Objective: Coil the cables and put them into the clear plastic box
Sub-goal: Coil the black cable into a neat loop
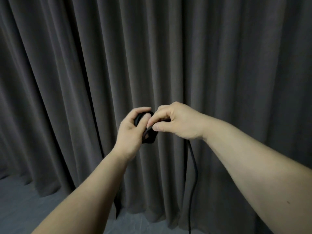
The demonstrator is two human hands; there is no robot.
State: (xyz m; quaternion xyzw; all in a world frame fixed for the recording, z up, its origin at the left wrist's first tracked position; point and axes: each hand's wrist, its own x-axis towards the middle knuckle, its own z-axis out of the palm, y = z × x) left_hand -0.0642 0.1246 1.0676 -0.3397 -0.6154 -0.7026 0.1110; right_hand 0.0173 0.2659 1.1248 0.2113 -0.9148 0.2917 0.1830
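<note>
Left hand [130, 130] grips coil [148, 138]; right hand [175, 123] pinches cable [194, 163] beside coil. Keep loops even, feed slack steadily.

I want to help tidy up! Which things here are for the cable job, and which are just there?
For the job:
black cable, partly coiled
left hand, holding the coil
right hand, pinching the cable

Just there:
dark grey curtain
grey floor

No clear plastic box shows.

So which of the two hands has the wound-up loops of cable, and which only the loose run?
The left hand grips the black coil; the right hand pinches the cable's loose length, which hangs down from it.
</note>
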